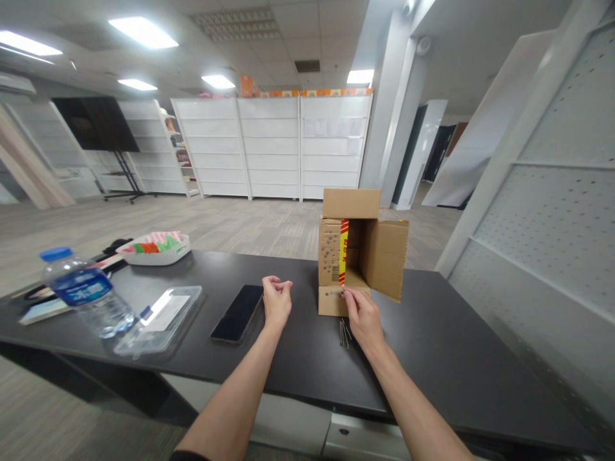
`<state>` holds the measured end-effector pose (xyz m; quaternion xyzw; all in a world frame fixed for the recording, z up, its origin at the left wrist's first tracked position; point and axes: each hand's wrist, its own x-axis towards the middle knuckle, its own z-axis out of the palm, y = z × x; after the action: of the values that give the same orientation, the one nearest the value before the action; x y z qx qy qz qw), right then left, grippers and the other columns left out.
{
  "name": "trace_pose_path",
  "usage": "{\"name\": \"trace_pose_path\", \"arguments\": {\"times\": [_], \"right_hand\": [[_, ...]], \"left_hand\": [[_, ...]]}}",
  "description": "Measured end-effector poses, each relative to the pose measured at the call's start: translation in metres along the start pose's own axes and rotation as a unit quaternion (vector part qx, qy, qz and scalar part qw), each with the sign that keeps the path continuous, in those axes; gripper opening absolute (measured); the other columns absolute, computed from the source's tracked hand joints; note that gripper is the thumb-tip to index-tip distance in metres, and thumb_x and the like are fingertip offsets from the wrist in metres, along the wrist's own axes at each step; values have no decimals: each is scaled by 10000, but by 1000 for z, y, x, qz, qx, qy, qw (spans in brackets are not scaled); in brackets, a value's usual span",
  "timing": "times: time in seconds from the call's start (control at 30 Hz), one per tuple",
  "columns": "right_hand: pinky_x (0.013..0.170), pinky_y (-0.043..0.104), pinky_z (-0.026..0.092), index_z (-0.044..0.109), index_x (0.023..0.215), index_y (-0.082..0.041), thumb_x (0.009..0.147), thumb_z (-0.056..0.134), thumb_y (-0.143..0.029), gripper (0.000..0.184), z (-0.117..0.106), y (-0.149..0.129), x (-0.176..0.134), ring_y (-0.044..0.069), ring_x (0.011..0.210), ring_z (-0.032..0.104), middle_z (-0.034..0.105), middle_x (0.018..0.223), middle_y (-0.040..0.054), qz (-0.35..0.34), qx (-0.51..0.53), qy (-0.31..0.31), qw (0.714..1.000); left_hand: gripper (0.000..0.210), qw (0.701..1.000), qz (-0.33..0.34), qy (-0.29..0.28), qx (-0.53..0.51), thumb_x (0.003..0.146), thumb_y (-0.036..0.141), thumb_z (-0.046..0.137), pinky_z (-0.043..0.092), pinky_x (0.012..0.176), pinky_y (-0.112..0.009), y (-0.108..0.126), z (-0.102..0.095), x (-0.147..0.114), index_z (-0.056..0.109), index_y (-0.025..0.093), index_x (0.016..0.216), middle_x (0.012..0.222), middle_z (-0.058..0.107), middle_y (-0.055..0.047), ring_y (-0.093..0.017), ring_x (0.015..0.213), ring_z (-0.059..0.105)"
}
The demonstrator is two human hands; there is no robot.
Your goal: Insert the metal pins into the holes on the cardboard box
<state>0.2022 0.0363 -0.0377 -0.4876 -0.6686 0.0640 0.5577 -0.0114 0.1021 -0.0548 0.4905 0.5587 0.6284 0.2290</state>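
Observation:
A small cardboard box (329,253) lies with its opening towards me and its flaps spread, yellow and red tape along one edge. My right hand (364,315) is at its lower front flap (330,302), thumb and fingertips pinched together; what they hold is too small to make out. Just below, several screws or nails (344,334) lie on the table beside that hand. My left hand (277,302) hovers over the table with curled fingers, closed; anything inside is hidden. To its left a dark phone (239,314) lies flat.
On the dark table (298,358), a clear plastic case (168,320) lies left of the phone. A water bottle (89,294) tilts beside it. Behind are a white tray (156,256) and other items at the left edge. A perforated panel (552,211) borders the right side.

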Motion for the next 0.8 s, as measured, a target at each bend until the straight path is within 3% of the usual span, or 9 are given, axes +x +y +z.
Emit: {"name": "trace_pose_path", "arguments": {"times": [0.27, 0.6, 0.8], "right_hand": [[801, 351, 470, 660, 940, -179, 945, 401, -392, 335, 0, 3, 0, 216, 864, 620, 686, 922, 88, 32, 17, 22, 999], [792, 342, 466, 653, 943, -185, 947, 402, -371, 313, -1, 2, -1, 210, 858, 617, 682, 917, 81, 38, 22, 24, 999], [822, 361, 465, 655, 963, -185, 943, 416, -352, 293, 0, 2, 0, 215, 893, 614, 682, 945, 85, 1, 1, 11, 1000]], "left_hand": [[316, 992, -20, -27, -121, 768, 261, 612, 517, 811, -343, 6, 3, -1, 340, 228, 924, 800, 655, -17, -157, 785, 685], [331, 991, -18, -29, -131, 764, 249, 626, 518, 828, -351, 5, 3, -2, 342, 228, 933, 813, 676, -37, -161, 807, 688], [320, 991, -20, -33, -126, 758, 242, 627, 514, 826, -348, 10, 1, -3, 351, 226, 920, 817, 683, -44, -162, 802, 689]]}}
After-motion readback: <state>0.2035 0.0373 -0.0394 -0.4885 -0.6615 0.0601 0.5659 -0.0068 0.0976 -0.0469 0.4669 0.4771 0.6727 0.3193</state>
